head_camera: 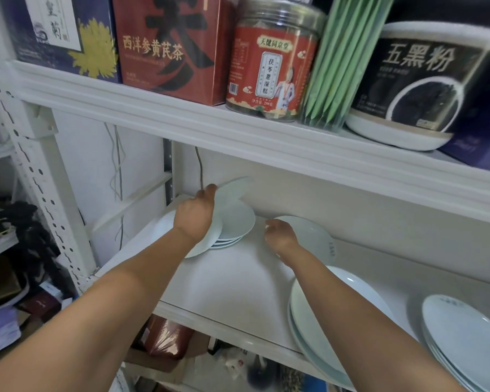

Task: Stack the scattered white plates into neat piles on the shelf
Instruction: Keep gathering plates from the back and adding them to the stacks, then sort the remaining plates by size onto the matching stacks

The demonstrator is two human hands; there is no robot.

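Nearest the camera, two piles of white plates (317, 321) and (464, 340) sit at the shelf's (232, 281) front right edge. Further back, the left hand (195, 213) has its grip closed on a tilted plate (232, 190), raised above a small pile (232, 224) at the back left. The right hand (280, 233) rests with curled fingers on a single plate (314, 236) near the back wall; whether it grips cannot be told.

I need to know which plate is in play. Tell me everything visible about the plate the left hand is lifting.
The lifted plate is plain, white, glossy and ceramic-looking, motion-blurred. It is tilted steeply, its far edge raised, at the back of the shelf above a small pile. The left hand has a grip on its near-left rim.
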